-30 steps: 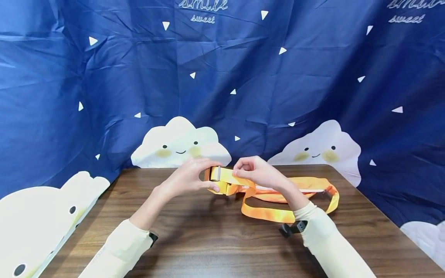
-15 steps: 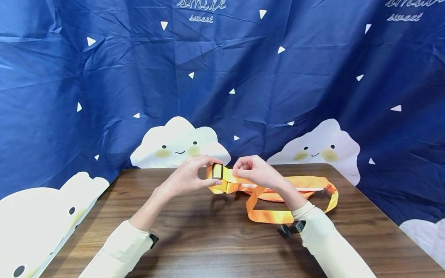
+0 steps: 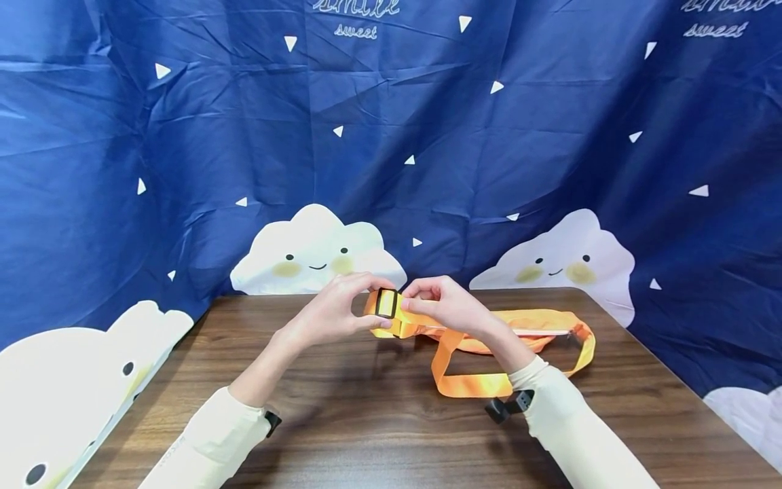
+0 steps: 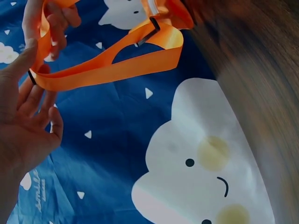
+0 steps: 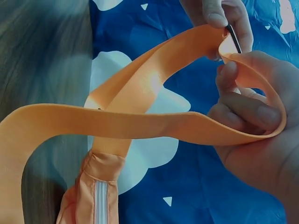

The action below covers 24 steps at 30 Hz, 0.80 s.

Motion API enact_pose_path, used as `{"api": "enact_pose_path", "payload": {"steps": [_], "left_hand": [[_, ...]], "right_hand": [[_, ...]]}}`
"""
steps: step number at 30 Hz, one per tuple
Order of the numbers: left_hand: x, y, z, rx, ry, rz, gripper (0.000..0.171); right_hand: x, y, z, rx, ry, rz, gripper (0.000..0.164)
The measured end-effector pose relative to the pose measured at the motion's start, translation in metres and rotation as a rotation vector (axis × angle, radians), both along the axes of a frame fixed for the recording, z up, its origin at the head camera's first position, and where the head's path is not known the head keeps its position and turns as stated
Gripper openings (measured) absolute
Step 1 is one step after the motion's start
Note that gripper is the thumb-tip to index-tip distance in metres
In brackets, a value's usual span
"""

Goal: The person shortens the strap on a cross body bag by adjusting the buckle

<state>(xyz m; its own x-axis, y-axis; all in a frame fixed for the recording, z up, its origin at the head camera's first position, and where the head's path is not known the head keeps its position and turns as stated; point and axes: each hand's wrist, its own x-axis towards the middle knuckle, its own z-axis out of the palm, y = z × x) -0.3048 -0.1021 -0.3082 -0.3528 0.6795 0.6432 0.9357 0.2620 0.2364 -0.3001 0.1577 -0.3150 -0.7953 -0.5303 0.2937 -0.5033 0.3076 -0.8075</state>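
My left hand (image 3: 332,309) pinches a black strap slider (image 5: 234,39) between thumb and fingers. The orange webbing strap (image 3: 470,386) runs through the slider. Close on its right, my right hand (image 3: 449,307) pinches the strap, thumb against curled fingers. In the right wrist view, the strap loops around the fingers of my right hand (image 5: 257,105) and its pinched part reaches the slider. A second dark fitting (image 4: 149,32) sits on the strap nearer the bag. The orange waist bag (image 3: 544,318) with a white zip lies behind my right forearm, partly hidden by it.
The brown wooden table (image 3: 366,421) spans the foreground. Behind it hangs a blue cloth (image 3: 427,122) printed with smiling clouds and white triangles. A dark wrist device (image 3: 510,405) hangs by the right sleeve, near the strap's lower bend.
The slider has turned to show its face to the head camera. My right hand has shifted slightly left, closer to the slider, and the hanging strap loop has changed shape.
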Motion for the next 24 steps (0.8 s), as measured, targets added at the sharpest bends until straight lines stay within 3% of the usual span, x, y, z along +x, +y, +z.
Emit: {"api": "enact_pose_path", "payload": {"steps": [6, 13, 19, 24], "left_hand": [[-0.0001, 0.0011, -0.0007, 0.013, 0.013, -0.015, 0.053], [-0.0004, 0.0024, -0.0019, 0.03, 0.017, -0.032, 0.052], [-0.0008, 0.0026, -0.003, 0.019, 0.009, -0.016, 0.052], [-0.0018, 0.0025, -0.0042, 0.018, 0.003, -0.015, 0.051]], "right_hand": [[0.001, -0.0032, -0.0012, -0.049, -0.002, 0.028, 0.01], [0.0008, -0.0058, -0.0054, -0.135, -0.074, 0.091, 0.01], [0.0001, -0.0068, -0.0079, -0.16, -0.091, 0.108, 0.011], [0.0025, -0.009, -0.009, -0.209, -0.16, 0.119, 0.014]]}}
